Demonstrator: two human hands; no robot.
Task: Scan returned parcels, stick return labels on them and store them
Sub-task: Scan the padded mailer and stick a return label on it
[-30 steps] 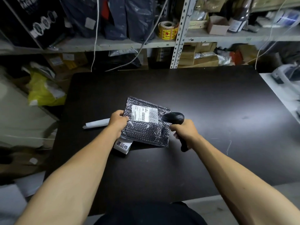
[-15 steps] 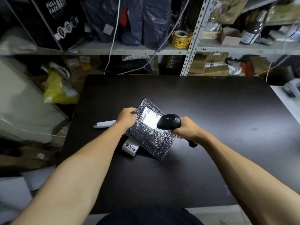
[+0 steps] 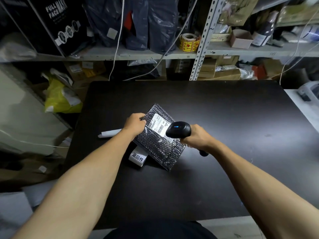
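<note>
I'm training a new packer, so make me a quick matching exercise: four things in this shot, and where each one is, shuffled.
Things:
1. barcode scanner
2. bubble-wrap parcel
3. return label strip
4. yellow sticker roll

Places:
A. on the shelf behind the table
B. gripped in the right hand
C. on the table, partly under the parcel
D. held at its edge by the left hand

Pairs: 1-B, 2-D, 3-C, 4-A
</note>
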